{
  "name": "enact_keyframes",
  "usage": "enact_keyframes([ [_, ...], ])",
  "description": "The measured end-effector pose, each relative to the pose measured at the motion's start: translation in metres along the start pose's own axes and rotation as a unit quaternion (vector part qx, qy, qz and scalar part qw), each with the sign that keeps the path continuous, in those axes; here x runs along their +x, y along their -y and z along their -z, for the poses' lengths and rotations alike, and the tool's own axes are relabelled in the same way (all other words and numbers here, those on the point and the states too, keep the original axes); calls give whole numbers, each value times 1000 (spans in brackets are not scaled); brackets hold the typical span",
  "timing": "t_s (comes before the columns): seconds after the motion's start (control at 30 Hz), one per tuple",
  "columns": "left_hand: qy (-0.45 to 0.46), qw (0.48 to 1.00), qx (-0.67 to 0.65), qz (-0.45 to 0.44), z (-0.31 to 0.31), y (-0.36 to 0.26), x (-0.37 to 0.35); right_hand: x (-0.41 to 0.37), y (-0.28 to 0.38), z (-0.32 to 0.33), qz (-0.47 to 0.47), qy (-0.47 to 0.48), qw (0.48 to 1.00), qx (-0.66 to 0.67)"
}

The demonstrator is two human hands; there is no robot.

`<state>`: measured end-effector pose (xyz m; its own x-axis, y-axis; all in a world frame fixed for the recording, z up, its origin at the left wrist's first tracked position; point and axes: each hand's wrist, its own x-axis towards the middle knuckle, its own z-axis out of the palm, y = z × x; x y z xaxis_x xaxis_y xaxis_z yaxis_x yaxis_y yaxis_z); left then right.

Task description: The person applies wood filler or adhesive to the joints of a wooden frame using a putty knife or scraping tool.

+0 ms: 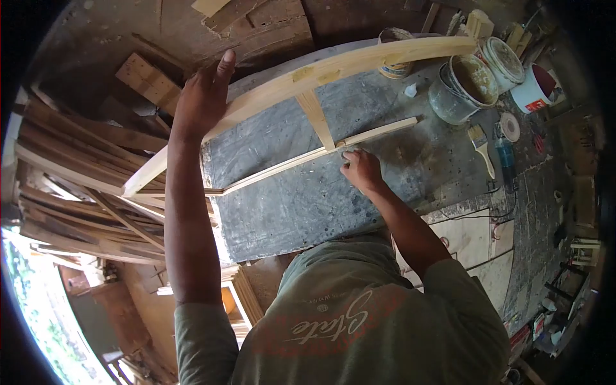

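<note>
A long pale wooden beam (346, 63) arches over the grey worktable (282, 221). A short wooden crosspiece (314, 119) runs from it to a thin straight wooden strip (273, 172) on the tabletop. My left hand (204, 99) grips the beam on its left part, one digit pointing up and the other fingers mostly hidden. My right hand (361, 170) is closed, fingers curled, just beside the spot where crosspiece and strip meet. Whether something small sits in those fingers is hidden.
A metal bucket (459, 96), a white tub (502, 63) and a white pot (534, 90) crowd the table's far right. A paintbrush (481, 151), a tape roll (509, 127) and a blue bottle (505, 159) lie nearby. Curved wooden pieces (83, 147) are stacked at left.
</note>
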<state>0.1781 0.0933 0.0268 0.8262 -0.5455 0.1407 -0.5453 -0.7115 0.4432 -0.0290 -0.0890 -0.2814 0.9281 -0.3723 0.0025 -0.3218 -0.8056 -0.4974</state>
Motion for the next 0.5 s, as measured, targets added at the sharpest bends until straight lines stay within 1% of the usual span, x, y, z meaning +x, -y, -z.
enact_keyframes([
  [0.03, 7, 1000, 4, 1, 2, -4, -4, 5, 4, 9, -6, 20, 1000, -7],
  [0.07, 13, 1000, 9, 3, 3, -5, -6, 9, 7, 14, -14, 6, 1000, 4],
  [0.13, -10, 1000, 18, 2, 0, 1, -7, 14, 10, 19, -30, -17, 999, 26],
  [0.27, -34, 999, 22, -24, 0, -5, -17, 21, 10, 18, -41, 31, 999, -7],
  [0.33, -26, 999, 14, -23, 1, -5, -18, 19, 16, 30, -38, 55, 998, -22],
  [0.37, -23, 999, 10, -24, 1, -5, -19, 20, 15, 30, -34, 55, 998, -19],
  [0.47, -42, 997, 22, -64, 1, -8, -22, 28, 13, 28, -26, 49, 998, -6],
  [0.5, -37, 998, 22, -55, 1, -6, -22, 29, 13, 23, -30, 46, 998, 3],
])
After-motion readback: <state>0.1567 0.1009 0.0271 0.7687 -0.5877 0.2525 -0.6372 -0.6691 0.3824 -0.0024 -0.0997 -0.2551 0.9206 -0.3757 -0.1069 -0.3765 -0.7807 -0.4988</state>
